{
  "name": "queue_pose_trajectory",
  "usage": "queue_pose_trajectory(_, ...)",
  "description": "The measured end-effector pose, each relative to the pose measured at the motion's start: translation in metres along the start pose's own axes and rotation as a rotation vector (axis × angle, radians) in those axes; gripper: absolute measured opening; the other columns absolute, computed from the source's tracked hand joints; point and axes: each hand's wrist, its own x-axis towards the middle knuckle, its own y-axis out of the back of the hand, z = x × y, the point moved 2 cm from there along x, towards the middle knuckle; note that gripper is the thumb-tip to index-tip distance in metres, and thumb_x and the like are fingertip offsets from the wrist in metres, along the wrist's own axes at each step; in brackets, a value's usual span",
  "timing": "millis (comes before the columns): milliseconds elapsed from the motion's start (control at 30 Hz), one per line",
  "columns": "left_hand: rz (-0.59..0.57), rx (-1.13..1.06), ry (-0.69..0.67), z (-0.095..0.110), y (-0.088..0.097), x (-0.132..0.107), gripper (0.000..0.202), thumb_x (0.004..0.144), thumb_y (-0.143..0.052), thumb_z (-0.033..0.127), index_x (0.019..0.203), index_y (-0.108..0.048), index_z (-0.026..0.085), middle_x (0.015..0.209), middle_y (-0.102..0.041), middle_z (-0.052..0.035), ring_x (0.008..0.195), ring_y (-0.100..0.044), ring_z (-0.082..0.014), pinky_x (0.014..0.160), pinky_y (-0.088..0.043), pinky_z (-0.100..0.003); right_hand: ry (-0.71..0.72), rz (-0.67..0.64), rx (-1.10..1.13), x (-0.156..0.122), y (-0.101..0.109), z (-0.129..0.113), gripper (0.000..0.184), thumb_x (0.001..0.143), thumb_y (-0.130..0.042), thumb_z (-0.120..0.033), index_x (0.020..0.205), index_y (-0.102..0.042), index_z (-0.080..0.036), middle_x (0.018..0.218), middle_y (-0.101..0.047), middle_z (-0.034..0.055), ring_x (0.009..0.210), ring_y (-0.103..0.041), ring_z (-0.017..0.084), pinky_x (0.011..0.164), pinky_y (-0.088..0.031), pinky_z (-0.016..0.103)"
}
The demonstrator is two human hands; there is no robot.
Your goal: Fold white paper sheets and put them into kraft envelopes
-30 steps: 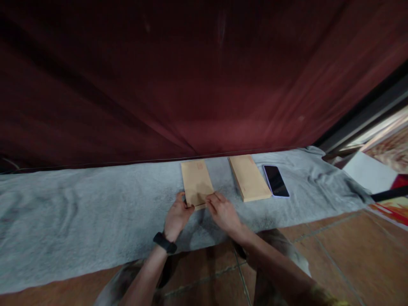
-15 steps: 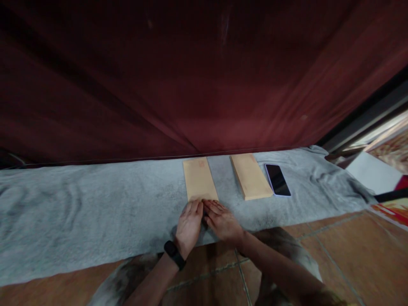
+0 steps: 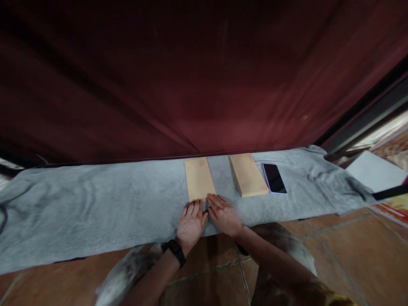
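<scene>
A flat tan paper envelope (image 3: 199, 178) lies on a grey cloth (image 3: 127, 199) in front of me. At its near edge my left hand (image 3: 191, 221) rests palm down, fingers stretched out and fingertips on the paper's end. My right hand (image 3: 223, 213) lies flat beside it, fingertips at the envelope's near right corner. Both hands are open and neither grips anything. To the right sits a thick stack of tan envelopes (image 3: 250, 175). Beyond the stack lies a phone (image 3: 274, 178) with a dark screen and a pale purple case.
A dark red curtain-like sheet (image 3: 204, 85) rises behind the cloth. Brown floor tiles (image 3: 347, 250) show along the near side. At the far right are a white sheet-like object (image 3: 376, 171) and a dark frame bar (image 3: 366, 114).
My hands have moved slightly apart, and the envelope's reddish print at its far end no longer shows. Print now shows at the stack's near end. The view has shifted a little.
</scene>
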Motion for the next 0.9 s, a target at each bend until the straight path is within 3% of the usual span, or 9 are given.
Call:
queue_pose_trajectory(200,-0.036,0.094,0.001,0.002,0.0,-0.009,0.05,0.102,-0.042,0.039,0.134,-0.06,0.005,0.127,-0.066,-0.0196,0.113,-0.06,-0.0299,0.098,-0.048,-0.042,-0.045,0.036,-0.05,-0.006,0.005,0.006,0.041,0.1,-0.049,-0.022,0.139,-0.059,-0.013,0.145,-0.059,0.0121,0.132,-0.057,0.022,0.117,-0.042,0.04)
queue_pose_trajectory(367,-0.129,0.077,0.044,0.004,0.006,-0.01,0.054,0.102,-0.04,0.044,0.138,-0.055,0.006,0.128,-0.063,-0.0199,0.118,-0.057,-0.0299,0.1,-0.046,-0.043,-0.082,0.022,-0.077,-0.01,0.014,0.011,0.042,0.102,-0.046,-0.023,0.14,-0.058,-0.011,0.146,-0.058,0.0145,0.134,-0.055,0.025,0.116,-0.04,0.044)
queue_pose_trajectory(700,-0.202,0.085,0.094,0.014,0.013,-0.007,0.054,0.101,-0.043,0.04,0.134,-0.056,-0.001,0.124,-0.061,-0.0228,0.118,-0.053,-0.032,0.097,-0.045,-0.042,-0.106,-0.01,-0.095,-0.012,0.017,0.012,0.042,0.103,-0.044,-0.025,0.139,-0.058,-0.01,0.147,-0.056,0.015,0.136,-0.052,0.027,0.117,-0.036,0.045)
queue_pose_trajectory(900,-0.225,0.112,0.107,0.016,0.015,-0.005,0.047,0.101,-0.043,0.037,0.129,-0.06,0.003,0.12,-0.062,-0.0195,0.116,-0.053,-0.0304,0.096,-0.045,-0.042,-0.128,0.016,-0.07,-0.011,0.016,0.009,0.044,0.102,-0.046,-0.026,0.142,-0.055,-0.011,0.152,-0.05,0.0154,0.14,-0.048,0.027,0.117,-0.036,0.046)
